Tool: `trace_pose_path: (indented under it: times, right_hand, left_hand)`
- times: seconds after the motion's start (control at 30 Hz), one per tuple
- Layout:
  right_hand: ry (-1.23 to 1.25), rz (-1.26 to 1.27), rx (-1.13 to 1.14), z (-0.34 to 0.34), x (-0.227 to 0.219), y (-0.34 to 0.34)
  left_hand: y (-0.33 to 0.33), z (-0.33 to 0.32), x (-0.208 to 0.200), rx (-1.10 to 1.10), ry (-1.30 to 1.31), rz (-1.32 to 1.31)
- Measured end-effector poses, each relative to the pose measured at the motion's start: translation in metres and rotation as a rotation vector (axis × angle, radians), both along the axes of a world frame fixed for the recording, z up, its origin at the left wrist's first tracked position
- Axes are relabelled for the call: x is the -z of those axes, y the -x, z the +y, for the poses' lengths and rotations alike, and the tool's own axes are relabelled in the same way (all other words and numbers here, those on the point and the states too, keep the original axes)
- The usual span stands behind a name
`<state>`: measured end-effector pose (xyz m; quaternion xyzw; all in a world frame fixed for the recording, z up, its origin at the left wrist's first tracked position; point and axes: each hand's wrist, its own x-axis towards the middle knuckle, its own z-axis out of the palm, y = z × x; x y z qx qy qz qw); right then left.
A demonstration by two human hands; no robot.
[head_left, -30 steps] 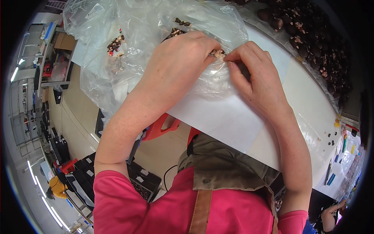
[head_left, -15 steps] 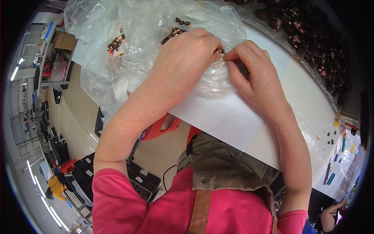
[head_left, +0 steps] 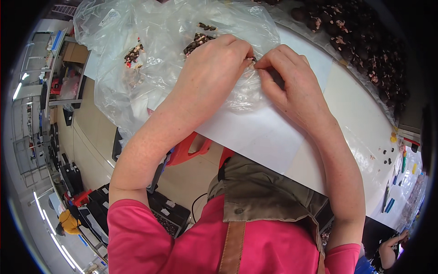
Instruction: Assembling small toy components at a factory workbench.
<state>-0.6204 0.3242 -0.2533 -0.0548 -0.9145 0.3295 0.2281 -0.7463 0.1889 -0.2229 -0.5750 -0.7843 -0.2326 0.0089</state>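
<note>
Both my hands meet over a crumpled clear plastic bag point(head_left: 150, 55) at the table's near side. The fingers of my left hand point(head_left: 216, 66) are pinched on a small dark and pale part point(head_left: 252, 60). Its body is mostly hidden behind the fingers. From the right, the thumb and forefinger of my right hand point(head_left: 289, 77) are closed at the pale end of that same part. Just beyond my left hand lies a cluster of small dark pieces point(head_left: 197, 43) with pale bits. Farther left, a second cluster of dark, pale and red pieces point(head_left: 133, 55) shows among the plastic folds.
A large heap of dark rounded parts with pinkish bits point(head_left: 365, 50) fills the far right. White sheets point(head_left: 255, 132) cover the table's near edge. Pens and tools point(head_left: 388, 205) lie at the right. Below stand a red stool point(head_left: 189, 148) and dark crates point(head_left: 166, 205).
The view has shifted slightly, so hands and bag sit a little farther left. Both hands keep their pinch, with only small finger motion.
</note>
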Motion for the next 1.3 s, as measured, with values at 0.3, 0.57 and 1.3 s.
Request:
trace_pose_path:
  times: [0.3, 0.57, 1.3]
  right_hand:
    - [0.015, 0.019, -0.006, 0.040, 0.008, -0.029]
    - [0.014, 0.067, -0.014, 0.059, -0.005, -0.063]
    - [0.234, 0.281, -0.274, 0.188, -0.159, -0.626]
  left_hand:
    - [-0.027, 0.038, 0.007, 0.007, 0.049, 0.088]
    - [-0.059, 0.053, -0.014, 0.073, 0.061, 0.083]
    - [-0.636, 0.152, -0.242, -0.389, -0.230, -0.976]
